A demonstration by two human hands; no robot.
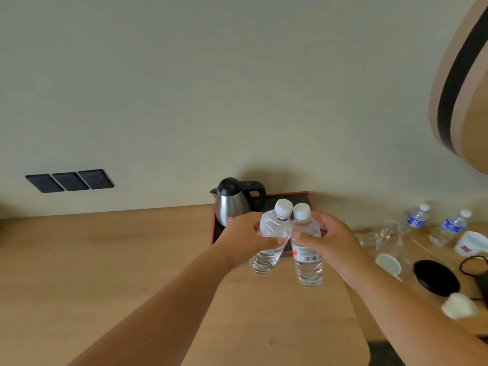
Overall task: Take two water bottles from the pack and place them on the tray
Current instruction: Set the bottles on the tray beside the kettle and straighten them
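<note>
The left hand (pixel 244 240) grips one water bottle (pixel 270 237) and the right hand (pixel 327 240) grips a second bottle (pixel 307 262), caps touching, above the table (pixel 105 260) just before the tray (pixel 285 198) holding a kettle (pixel 235 199).

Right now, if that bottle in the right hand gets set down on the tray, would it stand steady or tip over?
Probably steady: the bottle in the right hand looks full, so bottom-heavy. It is tall and narrow, so a knock could topple it. The ribbed plastic likely gives under a squeeze.
</note>
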